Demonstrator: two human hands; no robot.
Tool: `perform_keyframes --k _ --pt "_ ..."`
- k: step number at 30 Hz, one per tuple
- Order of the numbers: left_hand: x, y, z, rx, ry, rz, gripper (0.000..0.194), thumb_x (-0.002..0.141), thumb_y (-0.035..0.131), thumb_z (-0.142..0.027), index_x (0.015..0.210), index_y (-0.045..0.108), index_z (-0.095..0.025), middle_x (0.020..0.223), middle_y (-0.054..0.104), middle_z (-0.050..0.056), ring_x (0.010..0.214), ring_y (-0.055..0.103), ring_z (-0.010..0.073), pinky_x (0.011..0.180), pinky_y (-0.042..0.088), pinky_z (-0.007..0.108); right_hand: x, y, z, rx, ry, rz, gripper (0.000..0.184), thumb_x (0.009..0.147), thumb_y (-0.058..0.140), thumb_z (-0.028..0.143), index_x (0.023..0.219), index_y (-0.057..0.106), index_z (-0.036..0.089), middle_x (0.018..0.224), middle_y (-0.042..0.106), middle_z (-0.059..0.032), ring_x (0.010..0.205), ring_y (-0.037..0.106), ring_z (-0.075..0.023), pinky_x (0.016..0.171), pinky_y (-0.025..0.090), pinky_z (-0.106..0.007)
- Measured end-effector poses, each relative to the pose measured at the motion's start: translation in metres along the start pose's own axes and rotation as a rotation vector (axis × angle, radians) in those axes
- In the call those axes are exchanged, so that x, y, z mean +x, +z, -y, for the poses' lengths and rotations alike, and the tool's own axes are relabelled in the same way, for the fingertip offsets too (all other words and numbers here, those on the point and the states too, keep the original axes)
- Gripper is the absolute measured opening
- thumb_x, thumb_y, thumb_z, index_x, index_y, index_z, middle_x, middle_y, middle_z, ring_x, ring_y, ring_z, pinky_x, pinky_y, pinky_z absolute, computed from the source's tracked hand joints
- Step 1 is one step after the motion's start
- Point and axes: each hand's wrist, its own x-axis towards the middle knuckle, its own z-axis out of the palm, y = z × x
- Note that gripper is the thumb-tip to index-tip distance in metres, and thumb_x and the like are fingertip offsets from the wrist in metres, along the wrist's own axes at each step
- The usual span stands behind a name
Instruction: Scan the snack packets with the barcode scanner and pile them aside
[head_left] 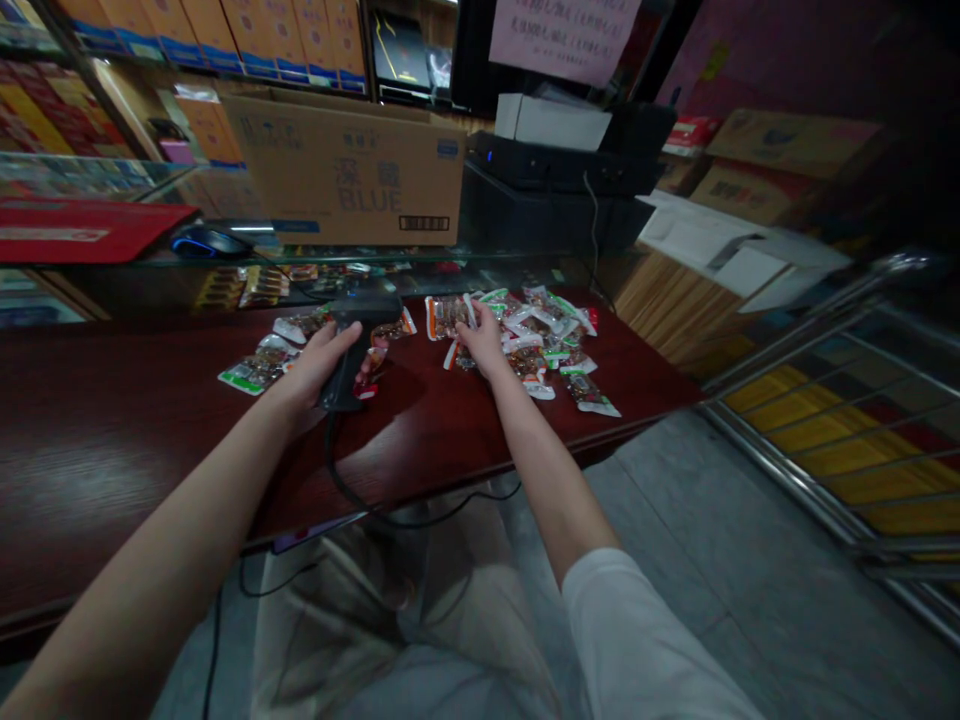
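Observation:
My left hand (313, 368) is wrapped round the handle of a black barcode scanner (345, 372), its cord hanging down over the table edge. Between the thumb and fingers of my right hand (484, 342) is a small snack packet (445, 318) with an orange edge. Right beside that hand lies a loose pile of similar packets (551, 325), some edged in green. More snack packets (255, 370) rest on the left, partly hidden behind my left hand, and a few lie just beyond the scanner.
The dark red wooden table (135, 420) runs beneath both hands. Behind it stand a cardboard box (352, 180), a computer mouse (208, 242) on a glass counter and a black machine (562, 165). A metal rack (810, 490) is at the right, near white boxes (742, 250).

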Motion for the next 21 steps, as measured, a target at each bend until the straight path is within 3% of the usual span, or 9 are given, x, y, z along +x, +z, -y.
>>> perform_keyframes --k 2,5,10,15,21 --pt "-0.002 0.003 0.002 -0.010 -0.009 0.025 0.028 0.084 0.060 -0.042 0.089 0.051 -0.016 0.054 0.059 -0.002 0.041 0.050 0.0087 0.038 0.040 0.018 0.001 0.000 -0.001 -0.098 -0.085 0.039 0.046 0.065 0.059 0.018 0.109 0.047 0.022 0.115 0.055 -0.0082 0.114 0.053 -0.0241 0.105 0.040 -0.050" --pt "-0.002 0.005 0.004 -0.001 -0.027 0.049 0.031 0.082 0.062 -0.044 0.089 0.051 -0.016 0.054 0.059 -0.001 0.041 0.050 0.0089 0.037 0.040 0.018 0.001 0.003 -0.002 -0.133 -0.105 0.083 0.043 0.065 0.058 0.015 0.106 0.044 0.022 0.111 0.054 -0.0067 0.111 0.054 -0.0233 0.105 0.039 -0.049" --pt "0.006 -0.002 0.008 0.001 -0.032 0.121 0.037 0.079 0.065 -0.048 0.088 0.054 -0.013 0.054 0.059 0.000 0.045 0.052 0.0097 0.039 0.042 0.019 -0.001 0.009 0.002 0.078 0.056 0.092 0.040 0.072 0.052 0.014 0.106 0.037 0.026 0.113 0.051 -0.0028 0.105 0.055 -0.0180 0.097 0.047 -0.048" --pt "0.012 -0.012 0.015 -0.016 -0.042 0.114 0.038 0.078 0.066 -0.048 0.090 0.052 -0.015 0.054 0.059 0.000 0.046 0.054 0.0119 0.041 0.045 0.022 -0.008 0.007 0.015 0.310 0.278 0.117 0.030 0.080 0.048 0.020 0.106 0.039 0.031 0.116 0.051 0.0009 0.101 0.056 -0.0149 0.087 0.055 -0.048" --pt "0.012 -0.012 0.013 -0.015 -0.061 0.055 0.035 0.081 0.062 -0.046 0.095 0.052 -0.015 0.054 0.059 0.000 0.043 0.052 0.0122 0.041 0.042 0.023 -0.015 0.004 0.028 0.478 0.324 0.194 0.015 0.084 0.050 0.031 0.099 0.048 0.027 0.114 0.057 -0.0017 0.104 0.059 -0.0186 0.084 0.057 -0.051"
